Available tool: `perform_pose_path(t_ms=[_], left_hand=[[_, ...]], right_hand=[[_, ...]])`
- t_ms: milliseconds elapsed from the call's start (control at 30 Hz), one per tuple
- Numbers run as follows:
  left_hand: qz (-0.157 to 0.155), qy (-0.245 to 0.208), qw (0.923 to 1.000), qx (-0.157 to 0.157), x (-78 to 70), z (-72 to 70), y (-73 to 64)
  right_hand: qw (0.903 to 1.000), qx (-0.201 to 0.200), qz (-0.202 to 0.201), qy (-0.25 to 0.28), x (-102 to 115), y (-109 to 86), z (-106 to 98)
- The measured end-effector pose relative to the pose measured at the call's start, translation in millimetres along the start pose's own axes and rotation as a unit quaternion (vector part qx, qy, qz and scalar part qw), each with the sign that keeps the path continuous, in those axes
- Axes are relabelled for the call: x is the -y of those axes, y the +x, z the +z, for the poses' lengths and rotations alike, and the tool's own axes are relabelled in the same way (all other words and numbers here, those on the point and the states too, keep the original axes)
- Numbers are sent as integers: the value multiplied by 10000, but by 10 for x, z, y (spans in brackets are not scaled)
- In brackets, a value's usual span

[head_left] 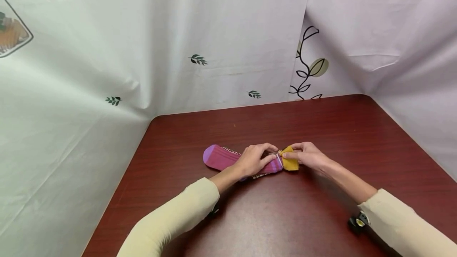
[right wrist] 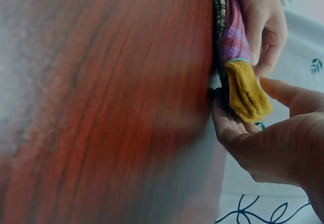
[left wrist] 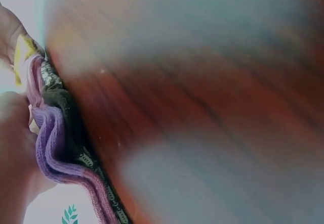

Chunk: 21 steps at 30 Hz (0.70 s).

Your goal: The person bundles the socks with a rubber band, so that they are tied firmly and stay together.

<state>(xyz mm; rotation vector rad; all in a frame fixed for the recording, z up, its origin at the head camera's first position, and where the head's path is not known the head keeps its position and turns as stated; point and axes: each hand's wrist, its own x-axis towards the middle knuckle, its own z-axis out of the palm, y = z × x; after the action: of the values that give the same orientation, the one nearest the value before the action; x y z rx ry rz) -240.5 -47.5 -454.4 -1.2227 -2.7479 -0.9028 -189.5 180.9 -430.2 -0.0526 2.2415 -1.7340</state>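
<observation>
A pink and purple sock (head_left: 217, 158) lies across the table with its lilac toe to the left and a mustard-yellow cuff (head_left: 290, 164) at its right end. Under it runs a dark patterned sock (right wrist: 218, 16), its edge showing along the pink one. My left hand (head_left: 252, 159) lies over the pink sock and grips it just left of the yellow cuff, thumb toward the near side. The cuff is pinched by my right hand (head_left: 310, 156), with the thumb on top and the fingers beneath. In the left wrist view the purple sock fabric (left wrist: 49, 133) bends in waves.
The dark red wooden table (head_left: 278, 217) has rounded far corners. White cloth (head_left: 228, 31) with leaf prints hangs behind it and along both sides. A small black device (head_left: 357, 222) sits at the right sleeve.
</observation>
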Motion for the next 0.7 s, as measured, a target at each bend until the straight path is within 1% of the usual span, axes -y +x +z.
perform_pose_path(t_ms=[167, 300, 367, 500, 567, 700], left_hand=[[-95, 42, 9998, 156, 25, 22, 28], [-203, 94, 9993, 294, 37, 30, 48], [-284, 107, 9990, 328, 35, 37, 57], [-361, 296, 9987, 215, 13, 57, 68], [-360, 458, 9982, 115, -6, 64, 69], [-300, 682, 9971, -135, -10, 89, 71]], right_hand=[[9991, -230, -176, -301, -17, 80, 42], [9987, -405, -166, -280, -34, 116, 63], [9988, -468, -82, -123, -51, 128, 77], [9982, -432, 63, 410, -84, 139, 108], [9973, -300, 93, 666, -94, 138, 117], [9963, -53, 166, 838, -91, 128, 127]])
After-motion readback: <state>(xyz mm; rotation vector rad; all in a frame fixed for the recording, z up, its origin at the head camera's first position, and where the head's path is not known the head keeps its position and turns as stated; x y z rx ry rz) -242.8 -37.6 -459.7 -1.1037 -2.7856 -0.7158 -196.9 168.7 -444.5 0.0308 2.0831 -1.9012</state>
